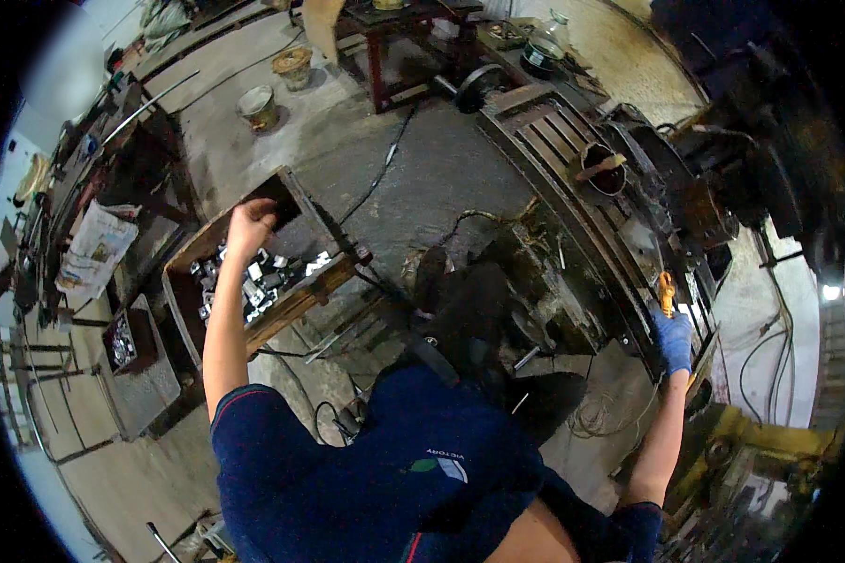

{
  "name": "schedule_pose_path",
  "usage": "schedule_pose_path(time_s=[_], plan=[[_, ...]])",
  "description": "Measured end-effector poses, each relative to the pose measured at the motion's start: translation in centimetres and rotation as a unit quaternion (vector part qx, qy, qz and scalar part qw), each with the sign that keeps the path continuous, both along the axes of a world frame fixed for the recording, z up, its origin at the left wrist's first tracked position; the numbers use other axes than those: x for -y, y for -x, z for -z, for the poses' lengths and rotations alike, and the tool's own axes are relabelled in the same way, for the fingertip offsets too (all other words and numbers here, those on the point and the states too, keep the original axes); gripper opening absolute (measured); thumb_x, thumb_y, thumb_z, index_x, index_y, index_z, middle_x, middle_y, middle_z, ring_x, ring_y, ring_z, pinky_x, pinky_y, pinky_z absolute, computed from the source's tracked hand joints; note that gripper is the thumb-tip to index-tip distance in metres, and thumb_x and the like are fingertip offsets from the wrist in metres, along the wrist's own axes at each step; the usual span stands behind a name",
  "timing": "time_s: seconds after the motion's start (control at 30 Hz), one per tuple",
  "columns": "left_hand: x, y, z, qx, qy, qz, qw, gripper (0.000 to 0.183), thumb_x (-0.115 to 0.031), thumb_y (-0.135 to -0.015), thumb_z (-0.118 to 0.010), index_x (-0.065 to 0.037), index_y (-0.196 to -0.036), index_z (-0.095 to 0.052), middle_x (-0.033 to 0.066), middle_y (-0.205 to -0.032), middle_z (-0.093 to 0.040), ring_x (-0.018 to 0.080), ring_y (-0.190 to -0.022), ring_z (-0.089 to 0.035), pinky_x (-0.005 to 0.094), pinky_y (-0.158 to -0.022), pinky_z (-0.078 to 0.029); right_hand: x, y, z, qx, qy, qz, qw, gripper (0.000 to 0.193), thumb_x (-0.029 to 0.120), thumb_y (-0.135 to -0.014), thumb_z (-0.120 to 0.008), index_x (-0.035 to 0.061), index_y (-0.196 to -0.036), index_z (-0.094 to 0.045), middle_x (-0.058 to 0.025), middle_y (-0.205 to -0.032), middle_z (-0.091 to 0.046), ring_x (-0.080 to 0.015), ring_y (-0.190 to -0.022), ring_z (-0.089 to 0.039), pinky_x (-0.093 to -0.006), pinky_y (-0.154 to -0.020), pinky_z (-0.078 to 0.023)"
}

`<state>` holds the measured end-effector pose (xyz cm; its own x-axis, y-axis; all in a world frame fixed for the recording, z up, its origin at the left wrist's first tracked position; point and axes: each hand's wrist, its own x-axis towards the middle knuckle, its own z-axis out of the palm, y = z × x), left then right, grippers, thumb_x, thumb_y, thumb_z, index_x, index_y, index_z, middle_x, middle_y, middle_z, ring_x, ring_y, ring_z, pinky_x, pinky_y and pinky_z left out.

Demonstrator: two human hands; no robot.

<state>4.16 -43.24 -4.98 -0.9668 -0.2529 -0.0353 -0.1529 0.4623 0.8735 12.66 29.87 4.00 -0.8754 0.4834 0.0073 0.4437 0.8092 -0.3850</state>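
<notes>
My bare left hand (252,228) is over the far part of a wooden box (296,305). Its fingers are curled, and whether anything sits in them is hidden. Below the hand, a heap of small shiny metal pieces (263,281) lies in the box. On the right, my right hand (672,340) wears a blue glove and is closed around an orange-handled tool (667,293), kind unclear. The tool points away from me, over the right end of a long dark slotted machine bed (573,178).
Two buckets (258,109) stand on the floor at the far left. A smaller tray (131,340) of metal pieces sits left of the box. A round metal cup (603,171) with a brush-like handle rests on the machine. Cables (376,178) cross the floor.
</notes>
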Motion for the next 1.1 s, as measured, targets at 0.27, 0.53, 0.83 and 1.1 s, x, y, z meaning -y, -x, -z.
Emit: schedule_pose_path(time_s=[0.27,0.53,0.83,1.1], plan=[[-2.9,-1.5,-0.5,0.188,0.266,0.220,0.920,0.046,-0.020,-0.067,-0.065,-0.005,-0.110,-0.058,0.0199,-0.091,-0.063,0.0315,-0.087,-0.061,0.0369,-0.076,-0.048,0.2,-4.9,0.3,-0.061,0.136,-0.023,0.989,0.037,0.034,-0.075,-0.068,-0.0002,-0.069,-0.054,0.0011,-0.054,-0.046,-0.0102,-0.051,-0.043,-0.0300,-0.049,-0.037],[-6.8,-0.4,-1.4,0.269,0.400,0.253,0.839,0.044,-0.030,-0.065,-0.068,-0.010,-0.104,-0.062,0.0141,-0.100,-0.062,0.0291,-0.096,-0.058,0.0388,-0.079,-0.047,3.0,-7.5,0.7,-0.005,0.122,-0.036,0.992,0.032,0.034,-0.075,-0.069,0.0058,-0.068,-0.056,0.0021,-0.053,-0.046,-0.0074,-0.040,-0.041,-0.0254,-0.035,-0.030],[-4.4,0.6,1.1,0.262,0.244,0.375,0.855,0.029,-0.021,-0.065,-0.066,-0.002,-0.087,-0.064,0.0178,-0.087,-0.064,0.0300,-0.087,-0.061,0.0384,-0.073,-0.047,6.4,-8.0,-0.9,0.040,0.157,-0.039,0.986,0.022,0.017,-0.075,-0.066,-0.0026,-0.078,-0.060,-0.0054,-0.063,-0.058,-0.0115,-0.055,-0.047,-0.0303,-0.054,-0.041],[-5.2,-0.4,2.3,0.180,0.374,0.362,0.834,0.023,-0.008,-0.061,-0.058,0.002,-0.082,-0.060,0.0210,-0.083,-0.061,0.0383,-0.086,-0.057,0.0432,-0.071,-0.046,6.8,-8.0,-0.4,0.016,0.154,-0.104,0.982,0.021,0.016,-0.073,-0.068,-0.0013,-0.080,-0.058,-0.0050,-0.065,-0.057,-0.0102,-0.056,-0.048,-0.0285,-0.053,-0.040]])
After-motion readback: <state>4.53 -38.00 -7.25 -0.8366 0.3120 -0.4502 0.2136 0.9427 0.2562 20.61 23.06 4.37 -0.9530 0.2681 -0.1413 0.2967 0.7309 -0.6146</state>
